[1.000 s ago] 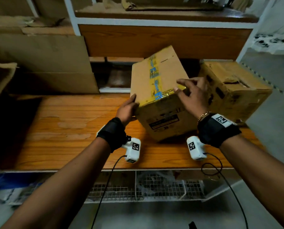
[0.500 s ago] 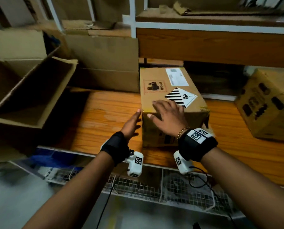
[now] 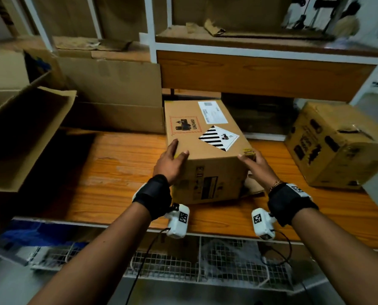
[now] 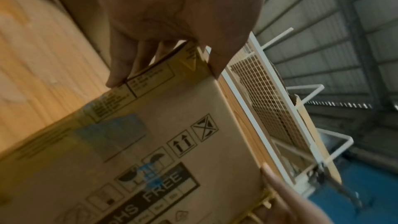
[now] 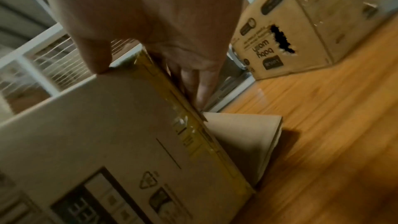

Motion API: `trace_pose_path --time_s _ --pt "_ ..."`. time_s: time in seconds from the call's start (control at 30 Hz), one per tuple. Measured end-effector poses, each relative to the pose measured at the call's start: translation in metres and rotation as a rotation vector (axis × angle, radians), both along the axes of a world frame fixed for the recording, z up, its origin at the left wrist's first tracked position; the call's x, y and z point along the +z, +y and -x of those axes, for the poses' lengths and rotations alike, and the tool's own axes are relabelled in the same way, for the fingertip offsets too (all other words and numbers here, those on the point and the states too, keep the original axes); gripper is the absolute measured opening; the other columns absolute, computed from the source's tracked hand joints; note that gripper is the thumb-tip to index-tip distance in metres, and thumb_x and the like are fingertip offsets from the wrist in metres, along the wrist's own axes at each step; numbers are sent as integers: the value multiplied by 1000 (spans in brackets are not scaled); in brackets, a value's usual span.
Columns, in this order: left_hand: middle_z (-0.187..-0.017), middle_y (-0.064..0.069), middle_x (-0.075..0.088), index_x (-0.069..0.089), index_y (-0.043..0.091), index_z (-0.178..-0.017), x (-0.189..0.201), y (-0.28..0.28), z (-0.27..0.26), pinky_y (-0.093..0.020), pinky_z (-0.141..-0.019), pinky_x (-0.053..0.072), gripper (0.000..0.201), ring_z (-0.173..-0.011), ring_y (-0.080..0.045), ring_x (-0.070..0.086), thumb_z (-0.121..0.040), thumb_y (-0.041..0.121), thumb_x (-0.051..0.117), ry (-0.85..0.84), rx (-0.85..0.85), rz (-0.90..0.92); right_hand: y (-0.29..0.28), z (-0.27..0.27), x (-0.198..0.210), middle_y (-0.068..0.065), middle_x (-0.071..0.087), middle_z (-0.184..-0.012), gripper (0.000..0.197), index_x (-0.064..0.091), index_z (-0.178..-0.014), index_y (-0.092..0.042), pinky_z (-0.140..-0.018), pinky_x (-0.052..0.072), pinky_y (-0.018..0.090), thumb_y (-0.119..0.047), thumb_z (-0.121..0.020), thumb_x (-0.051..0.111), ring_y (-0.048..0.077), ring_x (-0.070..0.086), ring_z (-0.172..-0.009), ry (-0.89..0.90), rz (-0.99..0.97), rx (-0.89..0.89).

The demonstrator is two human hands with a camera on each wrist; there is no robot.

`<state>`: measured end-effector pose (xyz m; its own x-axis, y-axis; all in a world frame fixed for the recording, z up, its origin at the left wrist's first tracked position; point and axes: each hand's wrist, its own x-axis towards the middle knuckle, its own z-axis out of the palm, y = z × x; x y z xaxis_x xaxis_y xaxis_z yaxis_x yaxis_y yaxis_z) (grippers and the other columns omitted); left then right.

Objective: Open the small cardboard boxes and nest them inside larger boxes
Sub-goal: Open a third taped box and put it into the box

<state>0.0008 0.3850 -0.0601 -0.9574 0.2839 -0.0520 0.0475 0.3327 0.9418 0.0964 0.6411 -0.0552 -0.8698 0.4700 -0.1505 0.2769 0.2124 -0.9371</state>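
Box [image 3: 203,148] with a striped diamond label and a white shipping label on top sits on the wooden shelf [image 3: 108,172], between my two hands. My left hand [image 3: 169,161] grips its near left top corner, thumb lying on the top face and fingers reaching down the left side; in the left wrist view the fingers [image 4: 120,67] are straight against that side panel. My right hand [image 3: 257,165] holds the near right top corner beside the yellow tape, thumb on the front face and fingers flat down the right side. A loose flap [image 5: 243,142] sticks out at the box's lower right. An open larger box [image 3: 27,137] stands to the left, and a printed carton [image 3: 337,144] well off to the right.
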Motion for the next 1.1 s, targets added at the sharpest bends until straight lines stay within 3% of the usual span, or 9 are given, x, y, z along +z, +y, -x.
trace_pose_path --time_s 0.13,0.27,0.4,0.53,0.7,0.77,0.9,1.0,1.1 --pt "-147 10 46 40 45 -143 2 -4 6 -47 -104 44 65 -125 -24 50 -83 43 67 -144 71 -236 -2 -1 12 0 52 -140 70 37 -147 -30 -86 44 31 -55 -86 61 14 51 -118 88 -107 47" --pt "-135 0 52 41 44 -142 -3 -37 8 -38 -73 51 54 -111 -27 53 -93 26 58 -270 150 -404 -30 8 53 -3 49 -141 70 34 -149 -33 -88 42 30 -59 -88 57 17 49 -124 169 -419 171" --pt "-133 4 47 41 44 -142 -22 -84 13 -43 -83 48 47 -120 -25 45 -98 30 47 -321 289 -433 -80 25 74 -4 40 -151 73 29 -149 -38 -99 45 42 -64 -86 55 21 44 -131 259 -729 377" --pt "-137 -8 53 52 19 -138 -20 -115 12 -24 -79 42 39 -111 -20 50 -102 30 43 -197 385 -280 -137 47 63 -19 20 -159 80 14 -149 -50 -107 34 57 -74 -78 44 24 23 -141 243 -858 550" --pt "-111 2 65 64 33 -97 7 -128 -4 -36 -96 44 39 -103 -16 58 -103 49 29 -135 349 -327 -187 65 49 -11 10 -163 76 17 -152 -41 -118 15 46 -69 -87 46 21 14 -148 203 -994 659" --pt "-110 5 64 65 34 -101 20 -132 -11 -33 -92 45 40 -105 -14 59 -101 53 30 -47 414 -389 -198 68 45 -10 10 -163 76 20 -152 -38 -117 15 44 -70 -88 43 21 17 -147 182 -1007 686" --pt "-144 0 46 39 21 -146 31 -137 -11 -27 -103 34 63 -132 -16 44 -92 47 58 222 389 -93 -203 76 44 -12 7 -163 79 11 -152 -41 -111 32 53 -77 -85 33 23 27 -145 137 -911 689" --pt "-159 -1 23 27 23 -152 25 -135 -2 -31 -112 27 101 -142 -20 30 -72 68 68 268 310 307 -191 79 53 -16 -3 -163 77 12 -154 -39 -116 24 54 -70 -89 38 18 6 -150 175 -943 638" --pt "-159 -1 20 23 27 -154 18 -131 5 -40 -113 34 118 -142 -23 30 -59 85 62 267 314 429 -163 87 57 -7 10 -163 71 20 -153 -35 -118 17 52 -66 -91 38 22 7 -149 169 -975 508"
